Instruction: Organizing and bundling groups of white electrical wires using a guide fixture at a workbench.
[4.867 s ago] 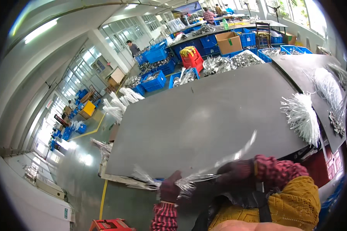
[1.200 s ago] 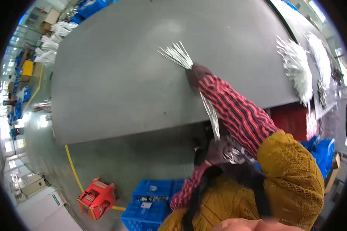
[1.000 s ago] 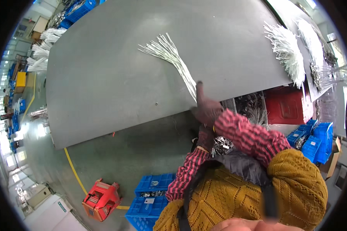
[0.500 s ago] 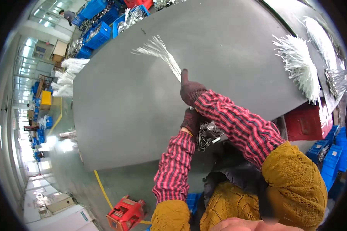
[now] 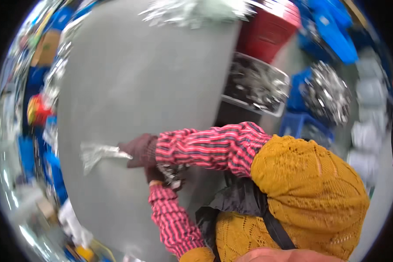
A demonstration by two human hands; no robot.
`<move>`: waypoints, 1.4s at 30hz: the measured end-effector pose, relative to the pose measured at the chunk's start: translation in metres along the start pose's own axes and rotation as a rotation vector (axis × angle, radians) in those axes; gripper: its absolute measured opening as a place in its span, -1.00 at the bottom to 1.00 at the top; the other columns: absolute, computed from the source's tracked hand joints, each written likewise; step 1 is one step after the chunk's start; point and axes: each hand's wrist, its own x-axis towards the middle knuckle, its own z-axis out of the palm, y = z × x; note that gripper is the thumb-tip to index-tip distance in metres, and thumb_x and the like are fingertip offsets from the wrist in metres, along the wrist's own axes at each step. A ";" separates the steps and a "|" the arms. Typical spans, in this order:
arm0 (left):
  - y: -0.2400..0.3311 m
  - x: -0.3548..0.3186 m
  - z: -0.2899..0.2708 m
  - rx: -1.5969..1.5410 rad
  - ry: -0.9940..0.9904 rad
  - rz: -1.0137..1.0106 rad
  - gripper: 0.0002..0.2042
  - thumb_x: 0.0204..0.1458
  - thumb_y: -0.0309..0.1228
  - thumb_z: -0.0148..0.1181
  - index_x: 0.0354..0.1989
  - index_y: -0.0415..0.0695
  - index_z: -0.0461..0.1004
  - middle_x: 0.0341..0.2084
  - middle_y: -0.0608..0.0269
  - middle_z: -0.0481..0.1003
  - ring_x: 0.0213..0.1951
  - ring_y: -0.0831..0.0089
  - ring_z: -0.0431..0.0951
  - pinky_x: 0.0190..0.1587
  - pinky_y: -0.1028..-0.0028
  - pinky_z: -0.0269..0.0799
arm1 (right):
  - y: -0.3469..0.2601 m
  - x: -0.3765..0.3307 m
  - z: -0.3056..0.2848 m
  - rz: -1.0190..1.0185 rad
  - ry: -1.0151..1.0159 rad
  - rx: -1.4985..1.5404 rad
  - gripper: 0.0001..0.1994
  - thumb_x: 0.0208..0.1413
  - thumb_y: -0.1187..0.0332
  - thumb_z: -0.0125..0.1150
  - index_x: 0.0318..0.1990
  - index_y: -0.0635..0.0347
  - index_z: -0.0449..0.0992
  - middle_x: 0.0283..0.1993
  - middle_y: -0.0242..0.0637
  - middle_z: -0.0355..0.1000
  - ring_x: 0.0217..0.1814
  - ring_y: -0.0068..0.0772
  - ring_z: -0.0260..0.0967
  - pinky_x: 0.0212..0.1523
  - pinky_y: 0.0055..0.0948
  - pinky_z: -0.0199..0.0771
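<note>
The right hand (image 5: 139,150), gloved, is stretched across the grey bench (image 5: 153,78), grip closed on a white strip bundle (image 5: 98,153). The left hand (image 5: 155,174) is tucked beneath; its grip cannot be told.

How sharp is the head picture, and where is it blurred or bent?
Head view: motion blur smears the white bundle at the right hand and the grey table; the fisheye bends the table's edges; the rim is black.

Red bin (image 5: 266,30) beside clear tray (image 5: 255,85) (metal parts inside)
</note>
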 end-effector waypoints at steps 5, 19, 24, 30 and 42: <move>0.276 0.017 0.009 0.503 0.080 -0.620 -0.23 0.10 0.30 -0.03 0.03 -0.29 0.52 -0.17 -0.06 0.61 -0.16 0.02 0.59 -0.12 0.15 0.45 | 0.094 -0.225 -0.091 -0.038 0.543 0.163 -0.57 0.15 0.11 0.15 0.10 0.13 0.43 -0.17 -0.05 0.53 -0.13 0.08 0.51 -0.05 -0.07 0.51; 0.510 0.140 0.297 0.596 0.258 0.794 -0.49 0.09 -0.40 0.31 0.20 -0.29 0.35 0.14 -0.11 0.38 0.20 0.00 0.37 0.27 0.17 0.27 | 0.517 -0.547 -0.145 1.342 0.490 -0.104 -0.73 0.04 0.21 0.18 -0.12 0.07 0.59 -0.13 -0.03 0.51 0.01 0.01 0.47 -0.04 -0.05 0.51; 0.479 0.188 0.362 0.716 0.271 0.758 -0.32 0.02 -0.25 0.41 0.26 -0.30 0.29 0.23 -0.20 0.25 0.27 -0.08 0.28 0.28 0.10 0.27 | 0.628 -0.543 -0.180 1.376 0.596 -0.481 -0.75 -0.01 0.31 0.21 -0.13 0.00 0.61 -0.02 -0.01 0.38 0.01 0.03 0.43 -0.06 -0.03 0.46; 0.476 0.193 0.367 0.753 0.255 0.645 -0.23 0.01 -0.17 0.43 0.32 -0.27 0.19 0.32 -0.19 0.10 0.34 -0.08 0.16 0.28 0.07 0.29 | 0.703 -0.504 -0.170 1.444 0.509 -0.633 -0.79 -0.08 0.29 0.26 -0.26 0.13 0.56 -0.15 -0.09 0.43 -0.29 -0.11 0.49 -0.30 -0.11 0.48; 0.473 0.196 0.366 0.867 0.247 0.607 -0.20 -0.01 -0.17 0.44 0.34 -0.23 0.14 0.35 -0.19 0.04 0.36 -0.13 0.12 0.32 -0.01 0.19 | 0.673 -0.530 -0.235 1.644 0.418 0.151 -0.57 0.18 0.16 0.13 0.12 0.20 0.50 0.11 0.03 0.47 0.12 -0.09 0.50 0.12 -0.16 0.51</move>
